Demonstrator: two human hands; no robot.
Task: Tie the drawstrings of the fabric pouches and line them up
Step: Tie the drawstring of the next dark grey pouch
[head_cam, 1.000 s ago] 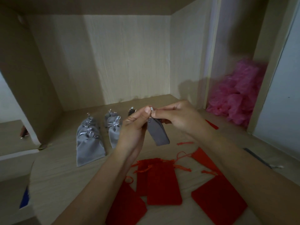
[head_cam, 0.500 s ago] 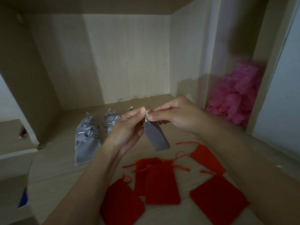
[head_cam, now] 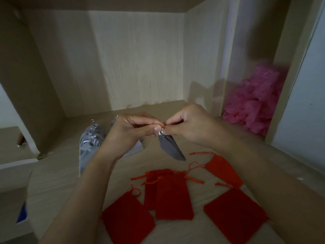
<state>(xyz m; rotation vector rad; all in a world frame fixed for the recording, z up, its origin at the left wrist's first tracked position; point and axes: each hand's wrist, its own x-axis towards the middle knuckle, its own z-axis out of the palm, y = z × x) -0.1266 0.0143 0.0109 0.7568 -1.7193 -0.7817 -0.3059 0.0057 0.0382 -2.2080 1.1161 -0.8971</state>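
- Wood walls stand at the back and at both sides, and a pale wood shelf (head_cam: 52, 173) makes the floor of this nook. A crinkly pink heap (head_cam: 255, 101) sits far off to the right.
- Head view: both hands are up over the shelf, very close, with their tips almost touching.
- The left hand (head_cam: 130, 132) has its thumb and first finger curled in. It pinches the silver string (head_cam: 161, 132) at the top of a grey pouch (head_cam: 171, 147).
- The right hand (head_cam: 190, 125) pinches the same string from the other side, fingers curled tight.
- The grey pouch hangs just under the fingertips. Its long side points down and a bit to the right, and it looks to be up off the shelf.
- The knot spot is right between the two hands, so both are just as near. A tug out to each side would likely pull it tight.
- Some tied grey pouches (head_cam: 91, 140) lie behind the left hand, partly hidden. That row is nearer the left hand.
- Five red pouches (head_cam: 173, 196) lie flat close by, strings loose.
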